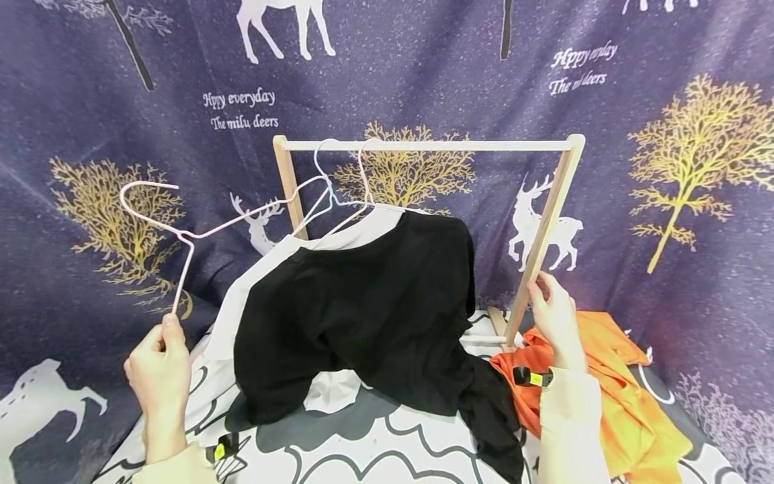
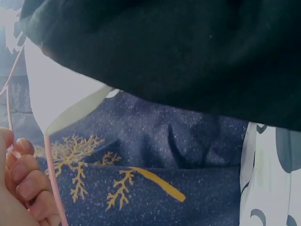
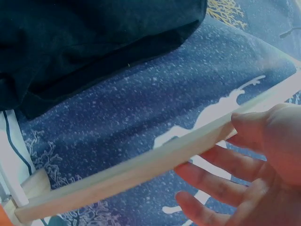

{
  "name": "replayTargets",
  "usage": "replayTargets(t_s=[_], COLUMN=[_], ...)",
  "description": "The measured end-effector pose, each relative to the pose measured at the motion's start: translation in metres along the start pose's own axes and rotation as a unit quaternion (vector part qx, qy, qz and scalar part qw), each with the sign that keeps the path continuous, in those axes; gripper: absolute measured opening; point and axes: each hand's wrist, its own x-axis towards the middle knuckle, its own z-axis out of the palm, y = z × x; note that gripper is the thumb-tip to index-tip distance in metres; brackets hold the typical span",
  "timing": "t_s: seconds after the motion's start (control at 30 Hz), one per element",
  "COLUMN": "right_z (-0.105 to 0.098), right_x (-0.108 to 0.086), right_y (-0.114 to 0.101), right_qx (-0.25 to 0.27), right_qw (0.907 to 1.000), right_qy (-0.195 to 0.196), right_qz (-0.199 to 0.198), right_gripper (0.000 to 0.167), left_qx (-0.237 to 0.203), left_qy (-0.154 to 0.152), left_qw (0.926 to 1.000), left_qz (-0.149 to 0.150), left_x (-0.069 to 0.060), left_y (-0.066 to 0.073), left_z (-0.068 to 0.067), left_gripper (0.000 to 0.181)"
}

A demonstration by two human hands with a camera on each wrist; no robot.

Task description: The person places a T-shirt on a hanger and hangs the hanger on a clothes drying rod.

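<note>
My left hand (image 1: 160,366) pinches one arm of a bare pink clothes hanger (image 1: 183,234), whose hook points up and left. The hanger's far end reaches behind a blue hanger (image 1: 330,191) on the rack. In the right wrist view, the thumb and fingers of my right hand (image 3: 249,165) hold the wooden post (image 3: 127,176) of the clothes rack (image 1: 423,146) from both sides. Between my hands hangs a black top (image 1: 375,302), with a white garment (image 1: 232,323) behind it. A second pink hanger (image 1: 365,191) carries the black top from the crossbar.
Orange clothing (image 1: 623,390) lies in a heap at the right, beside and under my right forearm. The rack stands on a white and grey patterned cloth (image 1: 375,457). Close behind it hangs a dark blue curtain (image 1: 423,81) with deer and trees.
</note>
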Motion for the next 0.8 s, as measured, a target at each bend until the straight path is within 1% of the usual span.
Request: replayTargets(t_s=[0.13,0.2,0.43,0.53,0.63,0.73,0.8], right_z=[-0.007,-0.011,-0.022,-0.026,-0.030,-0.034,-0.038], right_x=[-0.003,-0.005,-0.008,-0.008,-0.009,-0.009,-0.008], right_y=[0.002,0.003,0.005,0.004,0.002,0.000,0.001], right_qx=[0.000,-0.003,-0.014,-0.020,-0.011,0.000,-0.007], right_qw=[0.9999,0.9999,0.9998,0.9998,0.9998,0.9997,0.9997], right_qy=[-0.012,-0.015,-0.010,0.001,0.014,0.019,0.018], right_qz=[0.000,-0.002,0.003,0.008,0.012,0.015,0.013], right_gripper=[0.037,0.036,0.036,0.036,0.034,0.034,0.034], left_qx=[-0.012,-0.016,-0.029,-0.044,-0.054,-0.059,-0.061], left_qy=[0.022,0.027,0.045,0.059,0.068,0.069,0.064], left_qw=[0.9996,0.9993,0.9983,0.9971,0.9961,0.9958,0.9959], left_qz=[0.015,0.020,0.022,0.021,0.018,0.016,0.018], left_x=[0.001,0.002,0.009,0.011,0.011,0.009,0.008], left_y=[-0.004,-0.006,-0.013,-0.014,-0.012,-0.010,-0.009], left_z=[-0.002,-0.003,-0.008,-0.012,-0.016,-0.018,-0.019], left_gripper=[0.055,0.055,0.053,0.051,0.049,0.049,0.049])
